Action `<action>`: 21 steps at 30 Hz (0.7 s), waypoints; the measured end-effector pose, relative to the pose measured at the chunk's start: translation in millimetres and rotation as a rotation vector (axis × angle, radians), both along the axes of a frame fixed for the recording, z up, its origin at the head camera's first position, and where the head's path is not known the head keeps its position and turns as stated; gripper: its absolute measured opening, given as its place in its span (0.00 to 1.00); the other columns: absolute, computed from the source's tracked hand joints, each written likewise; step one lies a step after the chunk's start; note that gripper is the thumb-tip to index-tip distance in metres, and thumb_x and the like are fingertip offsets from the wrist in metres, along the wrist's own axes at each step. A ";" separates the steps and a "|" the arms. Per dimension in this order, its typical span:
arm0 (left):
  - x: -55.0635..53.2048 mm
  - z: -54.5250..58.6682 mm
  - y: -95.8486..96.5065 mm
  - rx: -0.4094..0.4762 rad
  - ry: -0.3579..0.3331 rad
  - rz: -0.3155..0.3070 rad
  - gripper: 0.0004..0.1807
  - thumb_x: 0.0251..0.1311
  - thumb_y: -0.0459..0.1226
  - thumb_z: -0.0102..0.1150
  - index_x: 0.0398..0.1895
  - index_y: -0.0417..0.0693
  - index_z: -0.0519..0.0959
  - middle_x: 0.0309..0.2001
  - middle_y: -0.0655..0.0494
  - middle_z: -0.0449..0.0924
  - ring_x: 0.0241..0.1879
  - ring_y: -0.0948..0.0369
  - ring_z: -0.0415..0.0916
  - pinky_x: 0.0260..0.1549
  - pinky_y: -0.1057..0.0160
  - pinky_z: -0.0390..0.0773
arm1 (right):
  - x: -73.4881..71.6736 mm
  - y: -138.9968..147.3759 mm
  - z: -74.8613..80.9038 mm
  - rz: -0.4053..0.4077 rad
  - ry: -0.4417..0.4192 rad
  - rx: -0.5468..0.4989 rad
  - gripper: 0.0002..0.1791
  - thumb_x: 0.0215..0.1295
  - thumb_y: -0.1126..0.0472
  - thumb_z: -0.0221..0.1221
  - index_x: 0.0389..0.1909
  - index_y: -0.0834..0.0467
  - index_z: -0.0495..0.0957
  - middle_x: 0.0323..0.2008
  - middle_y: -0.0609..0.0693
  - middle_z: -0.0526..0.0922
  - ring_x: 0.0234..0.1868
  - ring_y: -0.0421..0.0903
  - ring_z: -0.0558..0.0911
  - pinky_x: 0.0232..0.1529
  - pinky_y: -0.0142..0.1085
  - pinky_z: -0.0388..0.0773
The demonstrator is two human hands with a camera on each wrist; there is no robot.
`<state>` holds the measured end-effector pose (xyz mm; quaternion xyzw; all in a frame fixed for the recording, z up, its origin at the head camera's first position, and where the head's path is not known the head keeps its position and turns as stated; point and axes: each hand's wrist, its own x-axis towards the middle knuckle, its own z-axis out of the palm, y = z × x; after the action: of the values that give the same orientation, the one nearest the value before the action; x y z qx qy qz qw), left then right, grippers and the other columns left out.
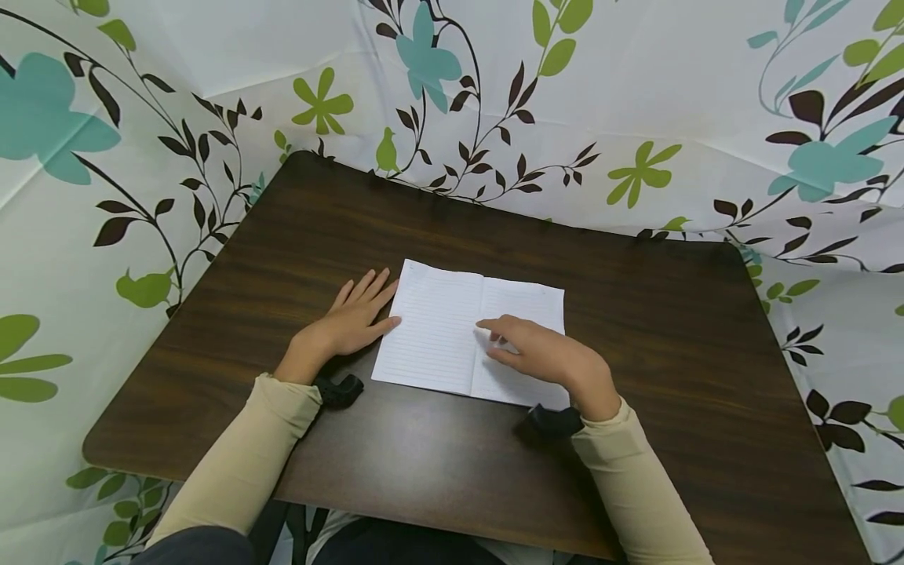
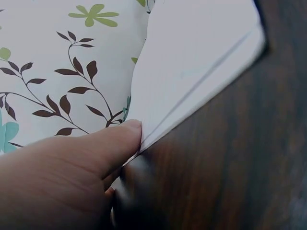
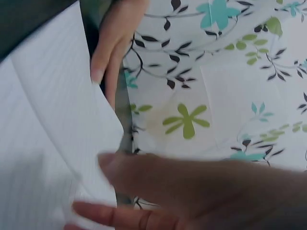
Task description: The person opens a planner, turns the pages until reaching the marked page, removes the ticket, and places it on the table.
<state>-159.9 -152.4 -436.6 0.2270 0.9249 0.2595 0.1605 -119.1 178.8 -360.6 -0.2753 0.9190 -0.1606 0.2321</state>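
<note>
A lined notebook [image 1: 431,329] lies spread at its centre fold on the dark wooden table [image 1: 678,361]. My left hand [image 1: 353,318] rests flat with fingers spread beside the left page, its thumb tip at the page's edge. The left wrist view shows that thumb [image 2: 110,143] against the paper edge [image 2: 192,72]. Over the right page hovers my right hand [image 1: 544,353], fingers loosely bent, index fingertip near the fold. Nothing shows between its thumb and fingers in the right wrist view, where the hand [image 3: 158,191] is blurred above the ruled page [image 3: 62,110].
A white cloth [image 1: 487,71] printed with leaves and flowers hangs behind the table and along its sides. Black wrist cameras [image 1: 341,391] sit on both wrists, below cream sleeves [image 1: 240,447]. The near table edge lies close to the person's lap.
</note>
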 end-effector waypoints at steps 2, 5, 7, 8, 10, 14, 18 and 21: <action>0.3 1.2 -0.1 -0.002 0.001 0.000 0.42 0.80 0.54 0.44 0.86 0.47 0.42 0.86 0.42 0.30 0.85 0.42 0.25 0.80 0.36 0.27 | -2.3 5.4 0.5 -0.049 -0.006 0.035 0.29 0.78 0.57 0.57 0.76 0.60 0.68 0.57 0.57 0.83 0.57 0.50 0.83 0.63 0.49 0.80; 0.4 2.1 0.5 -0.026 -0.001 0.002 0.42 0.81 0.53 0.43 0.86 0.47 0.41 0.86 0.43 0.30 0.85 0.43 0.25 0.80 0.37 0.27 | -6.4 13.3 -0.5 -0.106 -0.008 0.101 0.29 0.78 0.56 0.58 0.75 0.62 0.68 0.55 0.59 0.82 0.52 0.50 0.83 0.59 0.48 0.81; -0.2 1.8 1.0 -0.033 -0.003 0.003 0.42 0.81 0.54 0.43 0.86 0.47 0.41 0.86 0.43 0.30 0.85 0.43 0.24 0.80 0.36 0.27 | -9.3 17.8 -1.7 -0.144 -0.004 0.144 0.29 0.78 0.55 0.58 0.74 0.64 0.69 0.53 0.61 0.81 0.48 0.50 0.82 0.55 0.47 0.81; -0.5 1.5 1.2 -0.037 -0.002 0.003 0.42 0.81 0.54 0.43 0.86 0.48 0.40 0.86 0.43 0.29 0.85 0.43 0.24 0.80 0.36 0.27 | -10.6 19.9 -2.2 -0.157 0.002 0.164 0.29 0.78 0.55 0.58 0.73 0.64 0.69 0.53 0.62 0.81 0.47 0.50 0.81 0.53 0.47 0.81; -1.3 0.7 1.4 -0.044 0.000 0.003 0.42 0.81 0.54 0.43 0.86 0.48 0.40 0.86 0.44 0.29 0.85 0.43 0.24 0.80 0.36 0.27 | -13.2 23.6 -3.4 -0.175 0.023 0.204 0.27 0.77 0.55 0.59 0.69 0.66 0.71 0.52 0.64 0.79 0.44 0.51 0.80 0.49 0.47 0.81; -1.8 0.7 1.8 -0.044 0.003 0.004 0.42 0.81 0.53 0.43 0.86 0.48 0.40 0.86 0.44 0.29 0.85 0.43 0.24 0.80 0.36 0.27 | -18.1 28.7 -7.9 -0.232 0.046 0.262 0.28 0.79 0.53 0.57 0.68 0.68 0.70 0.56 0.69 0.76 0.47 0.56 0.79 0.51 0.50 0.80; -0.9 2.0 2.3 -0.032 0.003 0.002 0.42 0.81 0.54 0.44 0.86 0.48 0.41 0.86 0.43 0.30 0.85 0.43 0.25 0.80 0.36 0.27 | -22.9 31.3 -13.3 -0.329 0.021 0.304 0.38 0.80 0.49 0.55 0.77 0.72 0.59 0.66 0.74 0.70 0.60 0.63 0.77 0.61 0.56 0.77; -0.5 -0.9 1.4 -0.026 0.005 0.002 0.42 0.81 0.54 0.43 0.86 0.48 0.41 0.86 0.43 0.30 0.85 0.43 0.25 0.80 0.36 0.28 | -25.4 32.6 -16.6 -0.392 0.001 0.321 0.42 0.80 0.48 0.55 0.78 0.74 0.54 0.71 0.78 0.64 0.68 0.68 0.73 0.66 0.59 0.75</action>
<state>-160.4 -151.0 -437.5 0.2248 0.9287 0.2472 0.1610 -144.5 211.3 -377.2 -0.0518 0.9686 -0.0544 0.2369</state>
